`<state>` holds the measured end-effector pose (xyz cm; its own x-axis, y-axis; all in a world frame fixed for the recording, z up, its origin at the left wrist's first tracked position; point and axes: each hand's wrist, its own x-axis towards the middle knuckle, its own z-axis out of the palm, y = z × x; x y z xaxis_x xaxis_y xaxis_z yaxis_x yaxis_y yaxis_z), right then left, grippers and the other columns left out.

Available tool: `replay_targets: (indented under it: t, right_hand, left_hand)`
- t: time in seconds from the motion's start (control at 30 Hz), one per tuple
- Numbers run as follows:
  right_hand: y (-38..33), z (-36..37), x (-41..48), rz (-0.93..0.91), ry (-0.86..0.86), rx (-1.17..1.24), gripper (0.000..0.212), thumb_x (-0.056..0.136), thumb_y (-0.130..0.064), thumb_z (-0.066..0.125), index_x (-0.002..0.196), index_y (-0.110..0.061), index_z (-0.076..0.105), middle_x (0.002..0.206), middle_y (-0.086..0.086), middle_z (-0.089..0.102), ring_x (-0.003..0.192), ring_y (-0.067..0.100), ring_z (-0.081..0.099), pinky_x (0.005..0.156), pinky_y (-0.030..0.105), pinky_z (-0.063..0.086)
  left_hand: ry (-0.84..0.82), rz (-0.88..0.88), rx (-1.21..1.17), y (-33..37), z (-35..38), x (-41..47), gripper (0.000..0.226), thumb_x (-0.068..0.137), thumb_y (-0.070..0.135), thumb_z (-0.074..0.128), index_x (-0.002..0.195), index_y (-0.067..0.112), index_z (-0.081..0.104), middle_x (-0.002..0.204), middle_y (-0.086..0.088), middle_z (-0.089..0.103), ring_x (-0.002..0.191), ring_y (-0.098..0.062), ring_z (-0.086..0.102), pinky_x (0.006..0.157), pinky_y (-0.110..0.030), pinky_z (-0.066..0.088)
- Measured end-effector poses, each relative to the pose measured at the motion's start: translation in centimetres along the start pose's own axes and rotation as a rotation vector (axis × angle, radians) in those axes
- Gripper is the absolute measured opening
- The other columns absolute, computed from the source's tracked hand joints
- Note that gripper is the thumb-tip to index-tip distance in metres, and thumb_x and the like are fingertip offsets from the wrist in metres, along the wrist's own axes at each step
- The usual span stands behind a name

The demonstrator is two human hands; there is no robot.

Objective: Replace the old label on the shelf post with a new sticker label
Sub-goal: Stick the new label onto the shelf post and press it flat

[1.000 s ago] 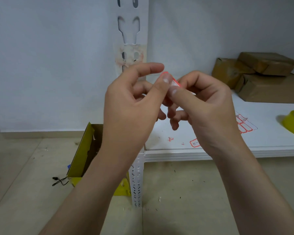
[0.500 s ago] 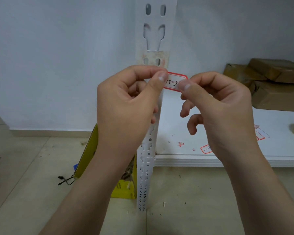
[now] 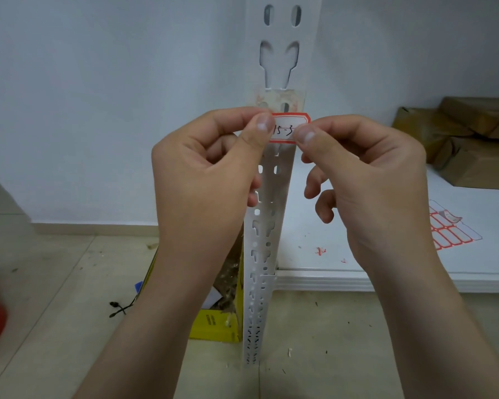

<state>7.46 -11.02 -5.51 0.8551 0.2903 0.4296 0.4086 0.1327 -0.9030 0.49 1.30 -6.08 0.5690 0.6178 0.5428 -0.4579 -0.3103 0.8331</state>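
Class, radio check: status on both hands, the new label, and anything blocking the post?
Left hand and right hand pinch the new label at its ends. Label held level before the shelf post, just below old residue. Nothing in the way.

Your white shelf board (image 3: 401, 254) and what it carries

Brown cardboard parcels (image 3: 470, 139) sit at its far right corner; a red-bordered label sheet (image 3: 450, 228) lies toward its right edge.

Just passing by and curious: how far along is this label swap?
Old label looks gone: only a stained residue patch remains on the shelf post. Left hand and right hand pinch the new sticker before the post. Pressing it on remains.
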Motion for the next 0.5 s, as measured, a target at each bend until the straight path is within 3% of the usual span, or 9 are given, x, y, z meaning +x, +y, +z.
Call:
replay_targets:
  t: [0.13,0.37,0.5]
  right_hand:
    - [-0.12,0.35,0.13,-0.029,0.027,-0.012,0.013,0.09,-0.025,0.08,0.078,-0.024,0.076,0.07,-0.005,0.07,0.044,0.014,0.057,0.04,0.021,0.042]
    - [-0.5,0.74,-0.12,-0.09,0.069,0.001,0.015,0.092,-0.024,0.08,0.077,-0.027,0.075,0.069,-0.005,0.069,0.043,0.013,0.055,0.042,0.019,0.043]
    - [-0.56,0.77,-0.08,-0.094,0.056,0.015,0.015,0.093,-0.022,0.079,0.079,-0.027,0.075,0.073,-0.002,0.072,0.044,0.014,0.056,0.043,0.019,0.044]
  left_hand:
    - [0.003,0.0,-0.021,-0.03,0.02,0.18,0.014,0.098,0.017,0.07,0.091,0.026,0.077,0.052,-0.004,0.055,0.042,-0.004,0.051,0.044,-0.016,0.049]
    - [0.1,0.059,-0.003,-0.09,-0.21,0.34,0.016,0.098,0.018,0.071,0.113,0.023,0.075,0.05,0.006,0.052,0.043,-0.005,0.053,0.048,-0.016,0.049]
    - [0.099,0.083,0.022,-0.06,-0.4,0.44,0.009,0.096,0.02,0.073,0.093,0.027,0.076,0.049,0.003,0.053,0.04,-0.008,0.051,0.046,-0.017,0.044]
